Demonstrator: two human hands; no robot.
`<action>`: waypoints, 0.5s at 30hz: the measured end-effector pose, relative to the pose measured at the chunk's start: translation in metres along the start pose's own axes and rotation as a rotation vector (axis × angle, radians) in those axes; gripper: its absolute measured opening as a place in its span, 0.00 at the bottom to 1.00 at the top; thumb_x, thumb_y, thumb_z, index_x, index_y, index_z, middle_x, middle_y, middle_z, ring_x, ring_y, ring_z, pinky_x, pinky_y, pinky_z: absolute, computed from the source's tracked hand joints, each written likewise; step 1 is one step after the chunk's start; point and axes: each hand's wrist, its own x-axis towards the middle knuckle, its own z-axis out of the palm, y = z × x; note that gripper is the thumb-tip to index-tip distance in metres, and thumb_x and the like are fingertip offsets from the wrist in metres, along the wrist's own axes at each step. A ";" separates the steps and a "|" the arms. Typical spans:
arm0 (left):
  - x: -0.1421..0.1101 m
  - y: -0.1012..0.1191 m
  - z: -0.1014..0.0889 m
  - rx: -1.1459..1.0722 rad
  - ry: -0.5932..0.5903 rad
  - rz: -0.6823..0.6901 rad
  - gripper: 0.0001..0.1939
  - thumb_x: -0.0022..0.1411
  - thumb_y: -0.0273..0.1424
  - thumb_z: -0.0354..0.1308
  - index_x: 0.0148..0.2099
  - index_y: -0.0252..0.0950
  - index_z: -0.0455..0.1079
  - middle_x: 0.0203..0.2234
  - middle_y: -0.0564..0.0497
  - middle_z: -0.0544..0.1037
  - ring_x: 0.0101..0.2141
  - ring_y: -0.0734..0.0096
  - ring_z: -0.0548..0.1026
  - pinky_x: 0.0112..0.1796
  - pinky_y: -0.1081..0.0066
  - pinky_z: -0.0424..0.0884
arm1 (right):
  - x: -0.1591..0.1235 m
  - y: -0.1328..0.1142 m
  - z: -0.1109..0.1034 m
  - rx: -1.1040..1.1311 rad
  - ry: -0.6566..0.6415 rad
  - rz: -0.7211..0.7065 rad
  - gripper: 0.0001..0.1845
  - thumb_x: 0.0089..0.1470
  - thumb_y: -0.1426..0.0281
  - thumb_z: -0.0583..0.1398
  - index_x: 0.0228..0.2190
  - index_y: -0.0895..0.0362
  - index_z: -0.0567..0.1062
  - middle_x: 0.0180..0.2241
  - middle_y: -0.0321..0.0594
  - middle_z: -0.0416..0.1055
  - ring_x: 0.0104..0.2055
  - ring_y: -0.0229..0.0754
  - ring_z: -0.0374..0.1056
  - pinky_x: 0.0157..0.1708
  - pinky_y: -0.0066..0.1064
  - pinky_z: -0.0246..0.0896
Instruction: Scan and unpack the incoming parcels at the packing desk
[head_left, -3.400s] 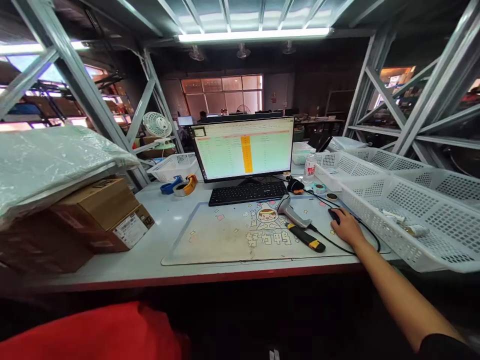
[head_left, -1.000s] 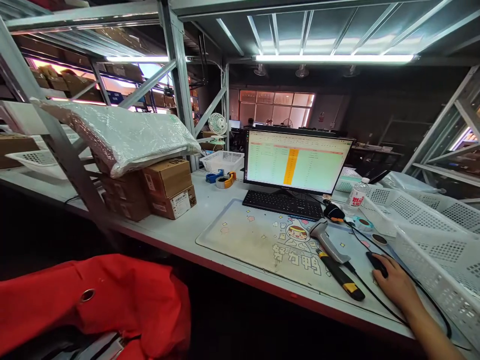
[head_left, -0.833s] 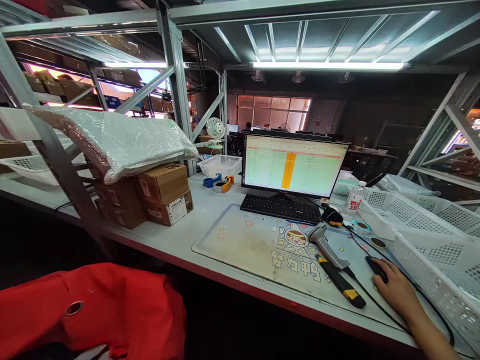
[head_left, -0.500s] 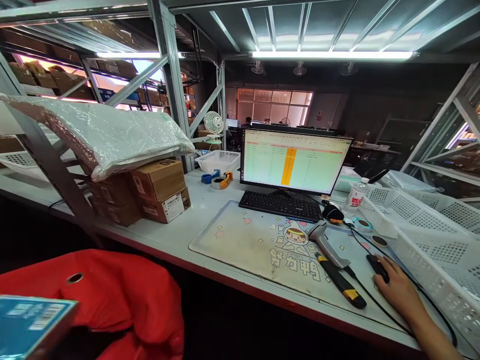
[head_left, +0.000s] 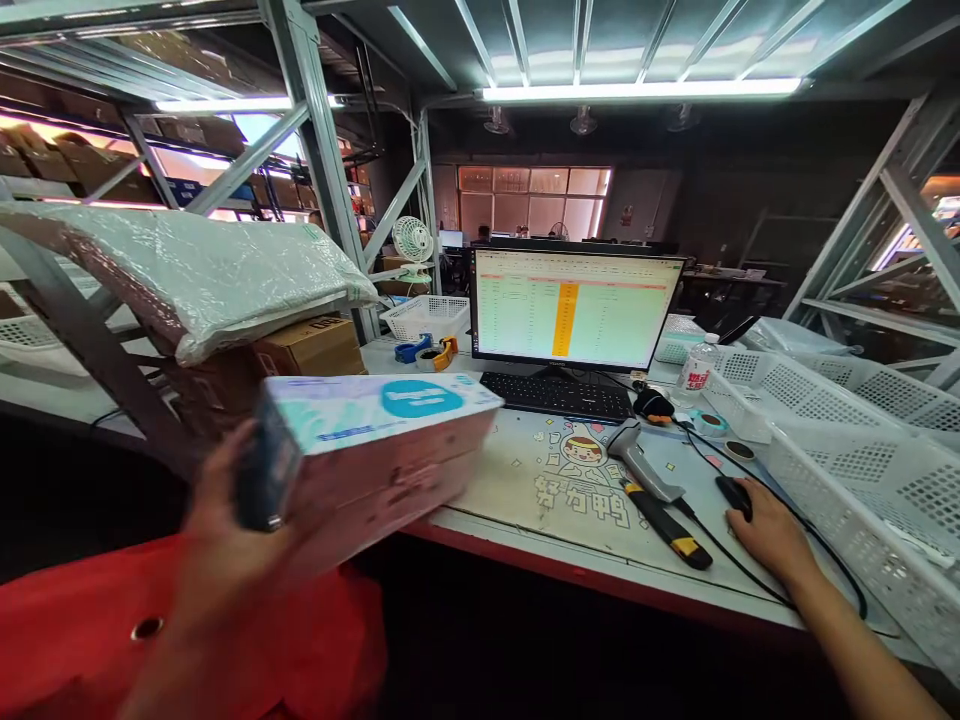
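1. Box [head_left: 394, 490] has moved: 0.5 s ago only part of it showed at bottom left; now it's up front-left of the monitor [head_left: 574, 305], at the front edge of the surface [head_left: 379, 362]. Can't tell if they touch.
2. Left hand [head_left: 225, 535], out of view then, now shows holding the box by its left end. Motion-blurred, finger detail lost.
3. Right hand [head_left: 772, 530] unchanged: fingers curled over the mouse [head_left: 731, 495], right-front of monitor.
4. Hidden: box blocks the left of the mat [head_left: 517, 500] and the lower part of the cardboard cartons [head_left: 322, 345] left of monitor. Wrapped parcel [head_left: 232, 275] covers the carton tops; its left end is cut off. Box print smeared, screen text too small to read.
5. Red bag [head_left: 330, 640], low and left-front of monitor, cut off by the frame, partly behind the left forearm. Contents not visible.
6. Near basket [head_left: 832, 510], right of monitor, runs out of frame. Pale item [head_left: 919, 540] inside, can't identify. Far basket [head_left: 757, 375] sits behind it.
7. Small basket [head_left: 431, 320] just left of monitor: inside can't be made out.
8. Bottle [head_left: 697, 370] right of monitor: fill level unclear.
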 end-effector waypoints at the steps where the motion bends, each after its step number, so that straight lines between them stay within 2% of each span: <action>1: -0.003 -0.005 0.020 -0.068 -0.059 -0.010 0.60 0.32 0.60 0.80 0.69 0.59 0.66 0.63 0.55 0.73 0.64 0.35 0.70 0.66 0.35 0.65 | 0.000 -0.002 -0.001 0.002 -0.006 0.000 0.37 0.56 0.58 0.52 0.61 0.66 0.71 0.65 0.60 0.68 0.65 0.64 0.68 0.68 0.53 0.61; 2: -0.007 -0.011 0.043 -0.181 -0.113 -0.022 0.62 0.30 0.57 0.81 0.68 0.53 0.67 0.61 0.50 0.74 0.64 0.32 0.70 0.67 0.34 0.63 | -0.001 -0.003 -0.003 0.005 -0.012 0.001 0.37 0.57 0.58 0.52 0.61 0.65 0.71 0.65 0.60 0.68 0.65 0.64 0.68 0.67 0.53 0.61; 4: -0.019 -0.024 0.094 -0.402 -0.192 -0.060 0.60 0.36 0.56 0.81 0.69 0.45 0.65 0.63 0.42 0.72 0.65 0.33 0.69 0.67 0.37 0.62 | -0.002 -0.005 -0.004 0.017 -0.009 0.004 0.36 0.57 0.59 0.53 0.62 0.64 0.70 0.64 0.59 0.69 0.65 0.63 0.68 0.67 0.52 0.61; 6: -0.037 -0.035 0.140 -0.564 -0.240 -0.081 0.58 0.43 0.56 0.78 0.71 0.43 0.61 0.65 0.38 0.69 0.66 0.35 0.67 0.68 0.40 0.61 | -0.003 -0.006 -0.005 0.038 0.006 -0.004 0.36 0.57 0.60 0.54 0.63 0.63 0.68 0.64 0.59 0.69 0.65 0.62 0.68 0.67 0.52 0.61; 8: -0.055 -0.044 0.173 -0.637 -0.255 -0.081 0.57 0.48 0.55 0.76 0.73 0.44 0.57 0.67 0.37 0.66 0.67 0.37 0.66 0.68 0.42 0.61 | -0.003 -0.007 -0.009 0.054 0.025 -0.008 0.37 0.56 0.61 0.54 0.64 0.62 0.68 0.64 0.58 0.69 0.66 0.61 0.67 0.67 0.53 0.61; 10: -0.070 -0.050 0.193 -0.662 -0.257 -0.071 0.58 0.50 0.55 0.75 0.74 0.44 0.53 0.68 0.36 0.64 0.68 0.38 0.64 0.67 0.43 0.61 | 0.001 -0.013 -0.018 0.058 0.059 0.015 0.37 0.56 0.59 0.54 0.64 0.61 0.69 0.65 0.57 0.68 0.67 0.62 0.66 0.67 0.55 0.60; 12: -0.078 -0.053 0.203 -0.663 -0.278 -0.058 0.58 0.52 0.55 0.74 0.75 0.44 0.50 0.69 0.35 0.61 0.69 0.38 0.62 0.68 0.42 0.59 | 0.008 -0.029 -0.033 0.077 0.097 0.017 0.36 0.59 0.58 0.53 0.63 0.62 0.70 0.65 0.58 0.68 0.67 0.64 0.64 0.68 0.56 0.59; 15: -0.081 -0.053 0.210 -0.662 -0.317 -0.032 0.59 0.53 0.55 0.74 0.76 0.44 0.47 0.71 0.35 0.57 0.71 0.40 0.60 0.69 0.43 0.56 | 0.022 -0.077 -0.055 0.172 0.055 -0.060 0.34 0.63 0.57 0.52 0.62 0.64 0.71 0.63 0.60 0.70 0.66 0.61 0.67 0.67 0.52 0.60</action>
